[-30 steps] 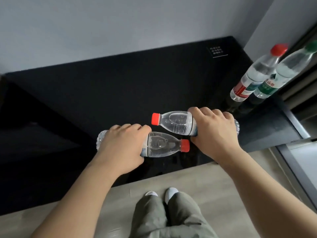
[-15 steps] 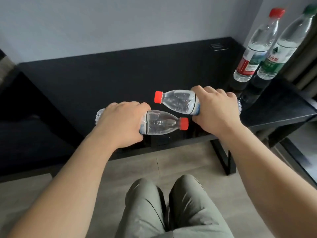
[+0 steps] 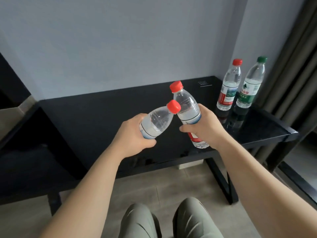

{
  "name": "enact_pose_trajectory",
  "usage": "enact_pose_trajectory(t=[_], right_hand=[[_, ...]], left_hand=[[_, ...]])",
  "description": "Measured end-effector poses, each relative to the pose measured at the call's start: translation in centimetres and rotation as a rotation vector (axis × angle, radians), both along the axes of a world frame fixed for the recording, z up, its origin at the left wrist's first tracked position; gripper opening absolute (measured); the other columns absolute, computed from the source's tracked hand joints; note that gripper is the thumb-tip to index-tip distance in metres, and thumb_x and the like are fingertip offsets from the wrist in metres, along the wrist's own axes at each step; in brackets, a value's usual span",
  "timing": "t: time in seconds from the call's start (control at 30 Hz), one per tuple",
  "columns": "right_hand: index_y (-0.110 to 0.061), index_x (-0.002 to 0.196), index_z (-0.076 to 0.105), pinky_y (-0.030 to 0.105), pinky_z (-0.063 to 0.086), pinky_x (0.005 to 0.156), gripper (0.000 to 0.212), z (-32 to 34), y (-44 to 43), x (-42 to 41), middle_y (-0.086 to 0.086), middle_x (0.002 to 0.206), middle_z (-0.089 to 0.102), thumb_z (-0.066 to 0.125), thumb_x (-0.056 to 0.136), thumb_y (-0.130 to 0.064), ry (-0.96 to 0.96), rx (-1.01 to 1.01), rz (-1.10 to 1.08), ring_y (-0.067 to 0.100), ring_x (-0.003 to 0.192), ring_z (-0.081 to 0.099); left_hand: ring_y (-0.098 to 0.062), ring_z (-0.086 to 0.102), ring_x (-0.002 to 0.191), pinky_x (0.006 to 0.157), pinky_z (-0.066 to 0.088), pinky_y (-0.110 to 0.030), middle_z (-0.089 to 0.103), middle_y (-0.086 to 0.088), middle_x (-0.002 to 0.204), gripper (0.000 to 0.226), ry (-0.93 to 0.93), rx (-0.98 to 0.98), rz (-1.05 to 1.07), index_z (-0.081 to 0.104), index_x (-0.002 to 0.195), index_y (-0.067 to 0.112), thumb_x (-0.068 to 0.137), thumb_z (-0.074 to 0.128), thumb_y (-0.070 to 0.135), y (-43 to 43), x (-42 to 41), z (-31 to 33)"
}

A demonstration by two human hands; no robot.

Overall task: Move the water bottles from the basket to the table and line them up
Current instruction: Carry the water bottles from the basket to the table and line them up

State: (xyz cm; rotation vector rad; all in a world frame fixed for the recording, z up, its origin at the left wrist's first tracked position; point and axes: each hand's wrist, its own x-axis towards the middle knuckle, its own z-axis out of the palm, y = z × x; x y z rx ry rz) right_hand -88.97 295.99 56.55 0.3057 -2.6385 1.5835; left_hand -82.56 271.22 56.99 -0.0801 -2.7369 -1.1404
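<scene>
We start with the black table [image 3: 103, 117], over which both hands are held out. We judge this to be the end of a carry, with 1 small water bottle in each hand waiting to be stood up. The left hand [image 3: 135, 136] is wrapped round the lower body of the left bottle [image 3: 157, 122], which tilts up and to the right. The right hand [image 3: 204, 129] is clamped round the labelled middle of the right bottle [image 3: 186, 103], which is nearer upright with its base above the tabletop. The left bottle's red cap [image 3: 173, 106] sits in front of the right bottle's shoulder, and we cannot tell whether they touch. At the table's far right end 2 taller bottles stand upright just beside each other, the red-capped bottle [image 3: 229, 88] and the green-capped bottle [image 3: 249, 86]. We take them for the start of the row, so the held pair probably belongs to their left. The basket is not in view. Around this we see a plain pale wall [image 3: 120, 40], a grey-brown curtain [image 3: 291, 74] on the right and a tiled floor [image 3: 154, 186]. The glossy tabletop mirrors the standing bottles and carries a small white printed mark [image 3: 205, 83] near its back edge.
</scene>
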Motion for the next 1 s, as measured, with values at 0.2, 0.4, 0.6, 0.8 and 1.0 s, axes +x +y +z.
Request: enact_pose_trajectory(t=[0.2, 0.4, 0.6, 0.8, 1.0], right_hand=[[-0.028, 0.114, 0.063, 0.047, 0.059, 0.093, 0.055, -1.0, -0.6, -0.4, -0.003, 0.102, 0.074, 0.092, 0.071, -0.012, -0.082, -0.279, 0.051, 0.019, 0.096, 0.073], [-0.022, 0.117, 0.062, 0.052, 0.059, 0.094, 0.051, -2.7, -1.8, -0.7, 0.004, 0.104, 0.074, 0.088, 0.075, -0.009, -0.113, -0.419, 0.044, 0.025, 0.098, 0.074], [-0.031, 0.118, 0.060, 0.039, 0.060, 0.087, 0.057, -3.7, -2.5, -1.1, -0.006, 0.104, 0.073, 0.091, 0.073, -0.012, -0.092, -0.383, 0.059, 0.018, 0.099, 0.073], [-0.032, 0.121, 0.059, 0.038, 0.061, 0.090, 0.061, -4.8, -2.8, -1.2, -0.008, 0.106, 0.072, 0.091, 0.073, -0.013, -0.066, -0.369, 0.059, 0.014, 0.100, 0.072], [-0.031, 0.127, 0.056, 0.044, 0.060, 0.094, 0.065, -5.5, -2.9, -1.6, -0.005, 0.112, 0.070, 0.091, 0.074, -0.016, -0.045, -0.376, 0.052, 0.017, 0.106, 0.070]], left_hand=[[-0.014, 0.074, 0.089, 0.082, 0.061, -0.036, 0.075, 0.006, 0.095, 0.052, 0.031, 0.403, 0.105, 0.066, 0.106, 0.029, 0.065, 0.092, 0.009, 1.6, -1.0, -1.5], [-0.018, 0.074, 0.094, 0.084, 0.061, -0.040, 0.075, 0.001, 0.101, 0.051, 0.077, 0.600, 0.172, 0.067, 0.112, 0.022, 0.068, 0.091, 0.011, 3.0, -2.0, -3.5], [-0.008, 0.072, 0.091, 0.079, 0.058, -0.029, 0.074, 0.008, 0.098, 0.052, 0.135, 0.601, 0.251, 0.065, 0.110, 0.027, 0.069, 0.091, 0.011, 3.9, -2.7, -4.7], [-0.006, 0.071, 0.092, 0.079, 0.058, -0.029, 0.072, 0.010, 0.099, 0.052, 0.176, 0.564, 0.281, 0.063, 0.109, 0.031, 0.068, 0.092, 0.015, 4.1, -3.4, -5.4], [0.002, 0.068, 0.091, 0.078, 0.055, -0.025, 0.070, 0.014, 0.098, 0.052, 0.190, 0.547, 0.298, 0.058, 0.103, 0.040, 0.069, 0.093, 0.019, 4.3, -4.0, -5.9]])
